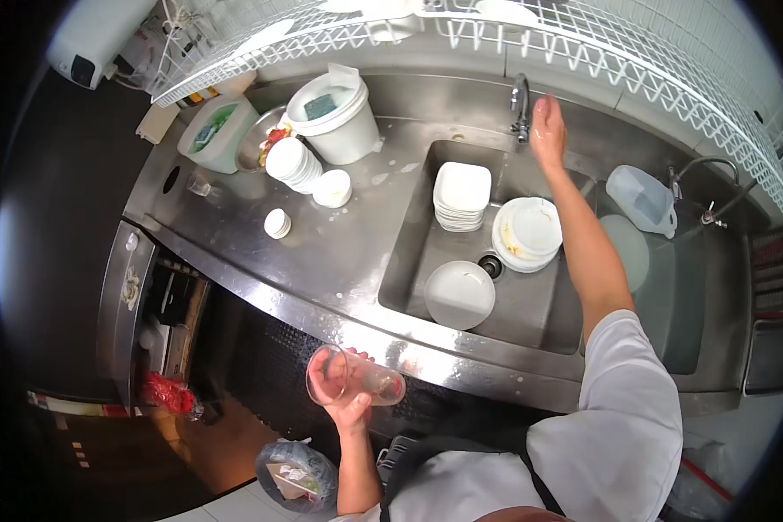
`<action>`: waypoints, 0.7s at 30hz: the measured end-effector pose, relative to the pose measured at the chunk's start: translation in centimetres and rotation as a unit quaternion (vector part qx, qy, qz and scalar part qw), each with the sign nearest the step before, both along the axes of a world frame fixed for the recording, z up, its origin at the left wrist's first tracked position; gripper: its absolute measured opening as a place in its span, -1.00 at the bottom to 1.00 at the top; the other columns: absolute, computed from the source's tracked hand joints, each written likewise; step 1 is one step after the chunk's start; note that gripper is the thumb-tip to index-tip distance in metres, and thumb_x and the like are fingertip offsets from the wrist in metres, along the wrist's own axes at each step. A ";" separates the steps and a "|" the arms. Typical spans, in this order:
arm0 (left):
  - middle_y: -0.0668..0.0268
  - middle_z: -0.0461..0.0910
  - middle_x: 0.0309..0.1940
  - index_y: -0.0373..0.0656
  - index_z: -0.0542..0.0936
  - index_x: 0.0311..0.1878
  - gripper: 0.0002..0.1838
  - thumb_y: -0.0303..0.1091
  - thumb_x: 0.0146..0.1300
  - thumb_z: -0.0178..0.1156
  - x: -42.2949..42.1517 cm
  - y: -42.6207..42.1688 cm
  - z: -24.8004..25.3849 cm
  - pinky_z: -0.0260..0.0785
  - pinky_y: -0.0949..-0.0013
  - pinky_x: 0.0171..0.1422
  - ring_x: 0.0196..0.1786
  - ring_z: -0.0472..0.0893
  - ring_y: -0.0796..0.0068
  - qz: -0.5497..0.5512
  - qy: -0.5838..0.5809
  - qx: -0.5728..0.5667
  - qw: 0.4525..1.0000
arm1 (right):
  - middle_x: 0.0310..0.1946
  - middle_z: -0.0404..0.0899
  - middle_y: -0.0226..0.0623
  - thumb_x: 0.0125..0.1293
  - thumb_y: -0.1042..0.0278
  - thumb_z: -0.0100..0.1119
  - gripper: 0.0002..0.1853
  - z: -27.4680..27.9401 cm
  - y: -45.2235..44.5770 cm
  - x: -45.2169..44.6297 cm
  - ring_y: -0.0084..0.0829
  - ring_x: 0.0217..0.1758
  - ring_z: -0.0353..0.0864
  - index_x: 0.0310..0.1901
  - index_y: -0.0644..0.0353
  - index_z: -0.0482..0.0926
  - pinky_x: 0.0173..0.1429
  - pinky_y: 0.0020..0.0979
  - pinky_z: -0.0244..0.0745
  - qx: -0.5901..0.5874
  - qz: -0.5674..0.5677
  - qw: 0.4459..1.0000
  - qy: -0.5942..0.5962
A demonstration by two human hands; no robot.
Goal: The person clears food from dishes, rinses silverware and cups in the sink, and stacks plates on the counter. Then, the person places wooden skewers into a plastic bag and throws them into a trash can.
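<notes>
My left hand (350, 411) is wrapped round a clear cup (378, 383), tilted on its side in front of the counter's edge. The cup's wide rim faces left. Over the back of the sink (418, 235), my right hand (548, 130) is raised beside the faucet (520, 109), fingers stretched out and nothing visible in them. In the basin below stand a stack of square white dishes (461, 187) and round white plates (535, 226) with yellow residue. A single round white plate (459, 296) lies near the drain (491, 265).
A white bucket (344, 130) with a green sponge, a stack of white bowls (291, 165) and small white cups (277, 224) stand on the left counter. A plastic pitcher (642, 200) rests by the right basin. A wire rack (574, 43) hangs above; a lined bin (274, 500) sits below.
</notes>
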State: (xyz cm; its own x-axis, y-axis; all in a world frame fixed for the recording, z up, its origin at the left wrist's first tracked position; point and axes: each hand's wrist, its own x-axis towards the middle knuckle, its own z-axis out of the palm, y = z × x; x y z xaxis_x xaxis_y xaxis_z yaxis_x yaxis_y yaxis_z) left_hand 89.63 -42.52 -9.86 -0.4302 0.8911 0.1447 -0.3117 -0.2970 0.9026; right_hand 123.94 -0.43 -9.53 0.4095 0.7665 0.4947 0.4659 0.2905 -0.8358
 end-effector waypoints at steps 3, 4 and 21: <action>0.04 0.46 0.09 -0.10 0.15 0.35 0.06 -0.22 -0.22 0.58 1.9 2.3 0.5 0.40 -0.03 0.25 0.12 0.52 0.07 -0.030 0.005 0.002 1.000 | 0.21 0.47 0.09 0.45 -0.01 -0.05 -0.40 -1.0 1.2 -2.9 -0.06 0.25 0.48 0.32 0.31 0.30 0.29 -0.18 0.34 0.018 0.094 0.991 -0.098; 0.06 0.48 0.08 -0.11 0.14 0.35 0.05 -0.24 -0.20 0.57 2.8 3.4 0.6 0.39 0.00 0.27 0.13 0.52 0.11 -0.049 0.010 0.009 0.999 | 0.23 0.46 0.05 0.48 0.01 -0.08 -0.42 -1.6 1.5 -4.0 -0.14 0.24 0.49 0.33 0.28 0.30 0.28 -0.22 0.35 0.047 0.100 0.979 -0.174; 0.07 0.57 0.03 -0.20 0.29 0.26 -0.04 -0.31 -0.32 0.52 19.6 19.6 -7.7 0.48 0.20 0.11 0.02 0.60 0.13 -0.306 0.499 -0.061 0.808 | 0.25 0.41 0.08 0.40 0.04 -0.04 -0.43 -20.9 -30.7 31.6 -0.03 0.33 0.39 0.21 0.40 0.41 0.44 -0.11 0.23 -0.209 0.078 0.727 0.650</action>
